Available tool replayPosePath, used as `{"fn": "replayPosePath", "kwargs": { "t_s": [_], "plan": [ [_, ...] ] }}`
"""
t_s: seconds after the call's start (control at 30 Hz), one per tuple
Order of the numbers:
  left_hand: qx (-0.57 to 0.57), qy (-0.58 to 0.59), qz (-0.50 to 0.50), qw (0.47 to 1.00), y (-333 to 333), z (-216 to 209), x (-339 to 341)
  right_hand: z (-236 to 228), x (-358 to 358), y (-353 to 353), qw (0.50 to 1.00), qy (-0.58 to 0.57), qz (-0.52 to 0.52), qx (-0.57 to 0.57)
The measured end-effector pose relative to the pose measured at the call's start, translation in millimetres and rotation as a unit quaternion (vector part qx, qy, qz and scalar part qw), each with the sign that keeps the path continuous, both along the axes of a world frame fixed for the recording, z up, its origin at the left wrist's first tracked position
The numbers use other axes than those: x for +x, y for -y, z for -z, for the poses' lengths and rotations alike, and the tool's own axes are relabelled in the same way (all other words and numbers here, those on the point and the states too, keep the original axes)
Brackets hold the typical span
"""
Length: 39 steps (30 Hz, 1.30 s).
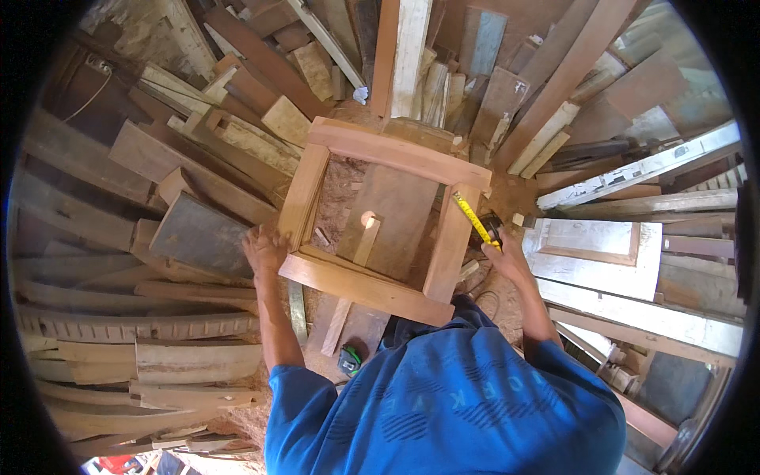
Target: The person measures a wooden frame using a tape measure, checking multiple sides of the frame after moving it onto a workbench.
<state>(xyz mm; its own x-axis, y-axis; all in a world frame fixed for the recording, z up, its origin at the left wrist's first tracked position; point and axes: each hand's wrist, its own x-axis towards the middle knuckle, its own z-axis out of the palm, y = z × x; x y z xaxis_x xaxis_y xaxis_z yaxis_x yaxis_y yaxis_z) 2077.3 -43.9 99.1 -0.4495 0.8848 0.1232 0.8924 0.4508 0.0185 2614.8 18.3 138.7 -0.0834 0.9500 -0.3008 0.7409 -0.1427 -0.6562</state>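
Observation:
A square wooden frame (pixel 372 281) of pale reddish boards stands in front of me, tilted, with an open middle. At its near left corner, my left hand (pixel 267 250) is closed on the wood. Beyond the frame's right side, my right hand (pixel 504 253) grips a tape measure (pixel 492 229) with a dark case. Its yellow blade is partly drawn out and lies slantwise against the frame's right board. My right fingers partly hide the case. Through the opening show a brown board (pixel 392 210) and a narrow wooden strip (pixel 364 245).
Stacked planks (pixel 198 360) crowd the left side, and leaning boards (pixel 408 63) stand along the far side. To the right lies a white panel (pixel 594 253) with a wooden-edged recess. A small black and green object (pixel 350 360) sits near my body.

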Motion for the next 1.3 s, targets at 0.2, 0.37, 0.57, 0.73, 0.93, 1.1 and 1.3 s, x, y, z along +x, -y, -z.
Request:
{"fn": "replayPosePath", "kwargs": {
  "t_s": [0.2, 0.37, 0.57, 0.73, 0.93, 1.1, 1.3],
  "plan": [
    [0.012, 0.303, 0.215, 0.928, -62.2, -14.4, 154.3, 34.2, 21.9, -61.6, 0.988, -0.088, 0.129, -0.007],
    [-0.108, 0.325, 0.218, 0.914, -100.2, -37.8, 288.8, 59.6, 38.3, -135.3, 0.985, -0.123, 0.124, -0.012],
    [-0.175, 0.342, 0.189, 0.904, -116.5, -15.3, 351.2, 70.6, 0.2, -160.7, 0.973, -0.170, 0.123, -0.091],
    [-0.004, 0.313, 0.318, 0.895, -118.9, 24.1, 371.9, 118.7, 45.0, -173.2, 0.964, -0.186, 0.131, -0.136],
    [-0.040, 0.334, 0.306, 0.891, -122.2, 22.2, 364.5, 11.4, -3.8, -162.8, 0.983, -0.011, 0.089, -0.160],
    [-0.074, 0.339, 0.293, 0.891, -122.6, 8.0, 359.5, 10.6, 0.1, -161.4, 0.994, -0.014, 0.033, -0.108],
    [-0.038, 0.353, 0.302, 0.885, -86.6, 9.2, 326.2, 56.7, 19.4, -112.4, 0.922, -0.332, 0.182, -0.076]
  ]
}}
